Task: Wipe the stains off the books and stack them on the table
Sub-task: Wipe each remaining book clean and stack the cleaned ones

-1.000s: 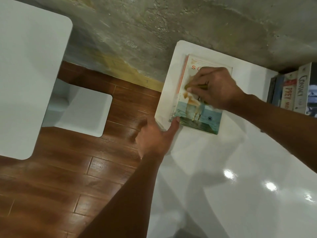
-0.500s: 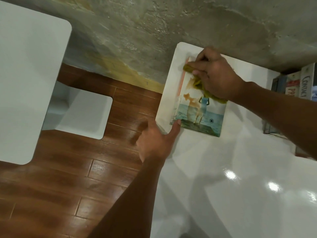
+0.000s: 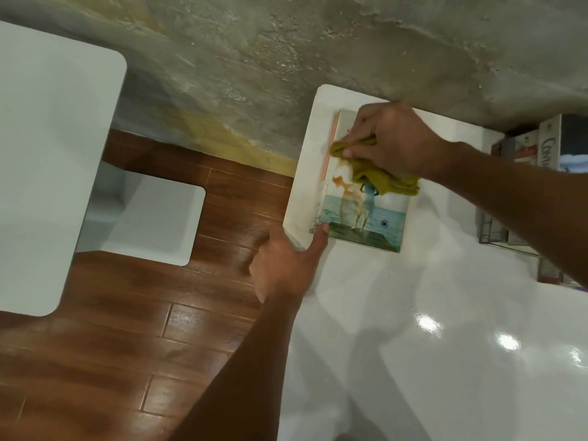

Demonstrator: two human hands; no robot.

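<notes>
My right hand [image 3: 394,141] grips a yellow-green cloth [image 3: 378,178], fingers curled round it, pressing it on the upper part of the book [image 3: 366,214] cover. Cloth bunches under the palm and trails out below and right of the knuckles.

Left to right from there:
- Far left of my grip: a second white table [image 3: 47,167] and a white stool [image 3: 149,221] on the brown wood floor [image 3: 111,345].
- My left hand [image 3: 283,268] sits at the table's left edge, below-left of the grip. The one visible straight finger touches the book's near-left corner; the rest of the fingers are blurred, can't tell how they lie.
- Book lies flat on the white table [image 3: 445,345], directly under and below my right hand, near the table's far-left corner. Cover shows figures standing at the sea. Orange-brown stain [image 3: 345,189] on the cover just below-left of the cloth, apart from it by a small gap or just touching, can't tell which.
- Right of the grip, behind my right forearm: a row of upright books [image 3: 547,144] in a wire holder [image 3: 496,233], well apart from the book under the cloth.

Rough concrete wall [image 3: 286,58] runs behind the table's far edge.
</notes>
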